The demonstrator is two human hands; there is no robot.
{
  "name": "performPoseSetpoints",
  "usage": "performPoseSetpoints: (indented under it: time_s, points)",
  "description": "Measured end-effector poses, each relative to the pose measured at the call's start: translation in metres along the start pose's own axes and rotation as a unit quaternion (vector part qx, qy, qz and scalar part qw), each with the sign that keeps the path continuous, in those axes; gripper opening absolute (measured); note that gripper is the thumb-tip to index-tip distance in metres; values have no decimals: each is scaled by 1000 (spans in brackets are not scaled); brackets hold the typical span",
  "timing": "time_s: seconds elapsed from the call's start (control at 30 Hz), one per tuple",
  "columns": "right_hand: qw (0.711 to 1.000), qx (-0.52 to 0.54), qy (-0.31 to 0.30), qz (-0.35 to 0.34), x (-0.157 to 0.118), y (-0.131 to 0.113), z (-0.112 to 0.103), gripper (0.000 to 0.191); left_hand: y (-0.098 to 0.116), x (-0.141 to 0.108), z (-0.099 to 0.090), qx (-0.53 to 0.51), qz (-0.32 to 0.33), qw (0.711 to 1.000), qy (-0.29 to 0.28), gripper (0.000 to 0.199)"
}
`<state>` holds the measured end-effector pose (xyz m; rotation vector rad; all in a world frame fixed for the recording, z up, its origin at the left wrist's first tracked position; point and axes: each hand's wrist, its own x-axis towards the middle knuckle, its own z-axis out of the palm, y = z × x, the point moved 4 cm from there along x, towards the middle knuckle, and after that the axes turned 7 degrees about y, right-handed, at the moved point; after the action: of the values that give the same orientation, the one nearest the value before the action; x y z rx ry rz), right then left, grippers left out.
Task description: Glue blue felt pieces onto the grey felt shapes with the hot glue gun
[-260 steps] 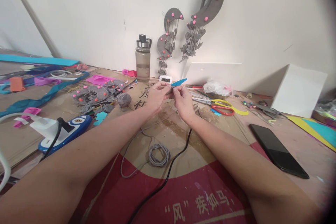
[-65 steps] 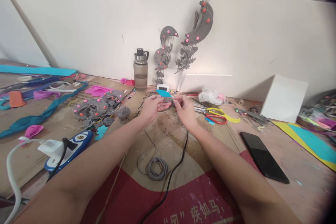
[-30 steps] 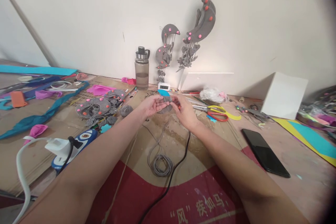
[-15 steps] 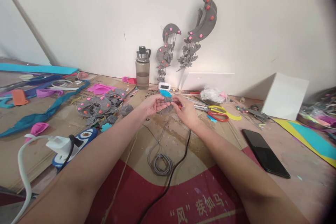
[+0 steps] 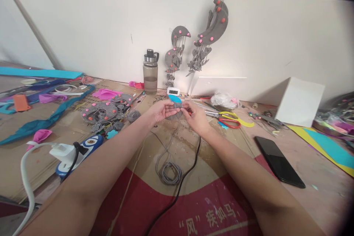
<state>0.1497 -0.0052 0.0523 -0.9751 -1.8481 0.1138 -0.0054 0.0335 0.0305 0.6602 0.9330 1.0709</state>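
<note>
Over the middle of the cardboard, both hands meet at a small grey felt piece (image 5: 177,106) with a blue leaf-shaped piece (image 5: 174,99) at its top. My left hand (image 5: 162,111) is closed on the grey piece from the left, palm partly turned up. From the right, my right hand (image 5: 195,117) pinches at its edge, where grey yarn seems to run; the fingertips partly hide it. Grey yarn trails down to a loose coil (image 5: 170,173) on the cardboard. A ball of grey yarn (image 5: 134,115) lies left of my left hand.
Scissors (image 5: 230,121) with red and yellow handles lie to the right, and a black phone (image 5: 279,161) lies nearer. A water bottle (image 5: 150,73) and small clock (image 5: 173,91) stand behind. Grey felt moon ornaments (image 5: 101,112) and a power strip (image 5: 92,143) are at left; a black cable (image 5: 182,186) crosses the cardboard.
Both hands stay almost in place with the grey felt piece between them. The fingers and the blue leaf-shaped piece have shifted only very slightly.
</note>
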Motion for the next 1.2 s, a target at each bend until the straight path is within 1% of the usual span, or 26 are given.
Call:
performPoseSetpoints:
  time_s: [0.1, 0.3, 0.5, 0.73, 1.03, 1.2]
  points:
    - [1000, 7, 8, 2, 0, 0, 0, 17, 0, 0, 1, 3, 4, 1000, -3, 14]
    - [1000, 23, 8, 1, -2, 0, 1, 23, 0, -1, 1, 4, 5, 1000, 2, 13]
    - [999, 30, 8, 11, -1, 2, 1, 19, 0, -3, 3, 5, 7, 1000, 1, 15]
    - [999, 31, 29, -3, -1, 4, -1, 15, 0, -2, 3, 5, 14, 1000, -5, 15]
    - [999, 38, 27, 8, -2, 6, 1, 13, -3, 4, 0, 12, 26, 999, -18, 16]
    - [998, 58, 31, 24, -3, 5, 3, 13, -3, 6, -1, 15, 39, 999, -26, 12]
